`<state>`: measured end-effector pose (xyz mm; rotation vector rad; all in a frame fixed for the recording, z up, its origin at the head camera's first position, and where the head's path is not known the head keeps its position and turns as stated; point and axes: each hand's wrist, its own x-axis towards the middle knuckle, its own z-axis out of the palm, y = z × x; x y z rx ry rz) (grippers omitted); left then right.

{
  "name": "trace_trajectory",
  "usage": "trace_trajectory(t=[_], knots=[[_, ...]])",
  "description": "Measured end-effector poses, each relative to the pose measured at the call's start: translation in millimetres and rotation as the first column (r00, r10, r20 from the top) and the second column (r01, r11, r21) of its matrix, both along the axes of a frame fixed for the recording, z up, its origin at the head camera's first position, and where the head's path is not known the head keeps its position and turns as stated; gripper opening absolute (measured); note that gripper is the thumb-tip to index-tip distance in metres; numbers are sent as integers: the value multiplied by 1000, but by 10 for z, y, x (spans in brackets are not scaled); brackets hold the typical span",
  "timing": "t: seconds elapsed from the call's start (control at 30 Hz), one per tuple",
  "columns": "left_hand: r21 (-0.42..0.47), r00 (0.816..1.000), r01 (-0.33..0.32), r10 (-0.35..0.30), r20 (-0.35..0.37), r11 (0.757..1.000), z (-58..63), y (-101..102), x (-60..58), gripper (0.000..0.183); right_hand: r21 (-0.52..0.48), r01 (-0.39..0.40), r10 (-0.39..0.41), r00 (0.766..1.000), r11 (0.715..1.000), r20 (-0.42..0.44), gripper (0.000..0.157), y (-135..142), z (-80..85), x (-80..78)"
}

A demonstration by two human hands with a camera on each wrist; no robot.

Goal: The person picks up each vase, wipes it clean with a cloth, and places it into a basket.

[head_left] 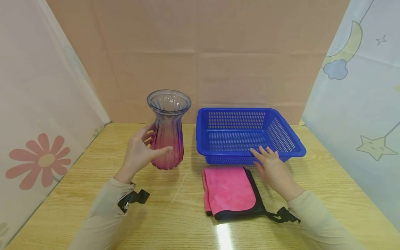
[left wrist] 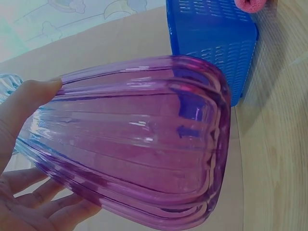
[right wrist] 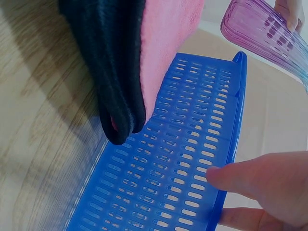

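My left hand (head_left: 139, 154) holds a ribbed glass vase (head_left: 167, 139), bluish clear at its flared mouth and pink-purple toward the base. The vase is upright, with its base raised above the table in the left wrist view. My thumb crosses the near side of the glass, while the other fingers wrap behind it. At the front rim of a blue plastic basket (head_left: 203, 152), my right hand (head_left: 275, 170) has its thumb outside the slotted wall and its fingers over the inner side. Near that hand lies a folded pink cloth (head_left: 231, 191) with black edging.
The wooden table (head_left: 162, 222) carries the basket and cloth. A plain beige backdrop (head_left: 200, 62) rises behind, and patterned curtains (head_left: 353, 104) flank both sides. Black straps (head_left: 132, 198) hang at the wrists, the right one beside the cloth's corner.
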<state>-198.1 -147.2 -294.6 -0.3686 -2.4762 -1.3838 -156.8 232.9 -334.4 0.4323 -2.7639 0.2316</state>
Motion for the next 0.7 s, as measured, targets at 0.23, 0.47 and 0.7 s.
trace_trajectory(t=[0.23,0.47,0.7], knots=[[5,997,9,-8,-74,1000,59,49,-30,85,0,-2,2,1000,1000,-2,41,6,-1,-1],[10,992,11,-9,-129,1000,135,87,-57,84,-2,-6,6,1000,1000,3,42,-5,6,0],[14,990,14,-12,-142,1000,229,147,-81,83,3,2,-2,1000,1000,9,42,-10,7,-1]])
